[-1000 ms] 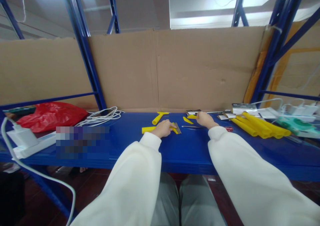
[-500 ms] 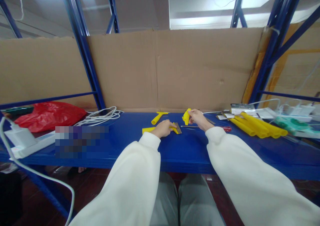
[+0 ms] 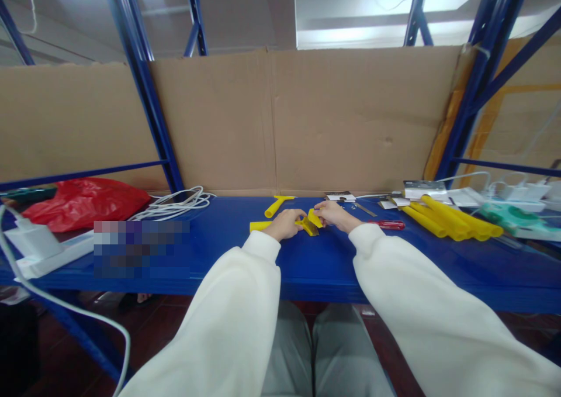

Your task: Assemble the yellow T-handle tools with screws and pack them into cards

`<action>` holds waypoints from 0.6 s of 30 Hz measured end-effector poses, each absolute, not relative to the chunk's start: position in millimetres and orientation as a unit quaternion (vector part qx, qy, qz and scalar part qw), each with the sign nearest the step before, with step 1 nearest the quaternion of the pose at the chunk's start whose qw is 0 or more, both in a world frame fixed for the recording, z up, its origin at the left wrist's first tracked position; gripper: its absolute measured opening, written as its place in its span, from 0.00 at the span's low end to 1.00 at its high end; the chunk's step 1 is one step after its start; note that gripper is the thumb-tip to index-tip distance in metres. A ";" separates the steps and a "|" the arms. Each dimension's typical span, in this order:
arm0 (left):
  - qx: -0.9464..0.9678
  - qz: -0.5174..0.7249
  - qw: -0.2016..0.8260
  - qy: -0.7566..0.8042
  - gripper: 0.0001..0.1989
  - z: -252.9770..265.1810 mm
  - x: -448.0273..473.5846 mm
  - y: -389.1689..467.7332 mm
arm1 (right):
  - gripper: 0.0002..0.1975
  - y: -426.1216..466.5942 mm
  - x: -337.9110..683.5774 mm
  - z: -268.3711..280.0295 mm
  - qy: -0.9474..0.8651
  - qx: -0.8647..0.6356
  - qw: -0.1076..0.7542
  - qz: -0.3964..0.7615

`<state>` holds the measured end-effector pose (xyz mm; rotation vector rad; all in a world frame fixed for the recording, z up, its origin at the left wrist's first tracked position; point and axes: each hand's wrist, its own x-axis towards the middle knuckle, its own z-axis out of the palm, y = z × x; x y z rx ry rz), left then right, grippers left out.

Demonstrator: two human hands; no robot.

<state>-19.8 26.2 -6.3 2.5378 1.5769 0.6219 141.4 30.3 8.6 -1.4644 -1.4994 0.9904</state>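
Standing upright at the back, a brown cardboard panel backed the blue tabletop, where the smaller things lay. Towards the left end a crumpled red bag rested near a loose coil of white cable, and towards the right end several yellow tubes lay bunched together.

Between these, the left hand was clamped around a yellow scraper, its handle jutting out left of the palm and its metal-edged head showing just past the fingers on the right. The right hand had its fingertips pinched on a small yellow piece, close beside the scraper's head; whether the two touched could not be told. A T-shaped yellow part lay behind the left hand, apart from it. A red-handled screwdriver lay right of the right hand, with a thin metal strip near it.

Print on the black-and-white packet behind the tubes was too small to read, as was that on the card at the rear.

Half a second earlier the yellow piece had been farther back and to the right, apart from the scraper; the right hand had since brought it in, uncovering the card, while the left hand had kept its place.
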 end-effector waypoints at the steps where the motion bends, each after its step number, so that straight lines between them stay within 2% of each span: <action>1: 0.830 0.202 0.044 0.518 0.22 -5.4 -19.5 25.4 | 0.09 29.5 138.3 8.7 -0.596 -0.581 0.400 0.384; 5: 0.830 0.201 0.041 0.518 0.22 -3.6 -19.3 23.7 | 0.14 28.2 129.1 7.1 -0.610 -0.575 0.398 0.372; 18: 0.846 0.198 0.038 0.494 0.20 -7.5 -21.3 31.8 | 0.17 35.3 129.0 0.0 -0.627 -0.579 0.374 0.363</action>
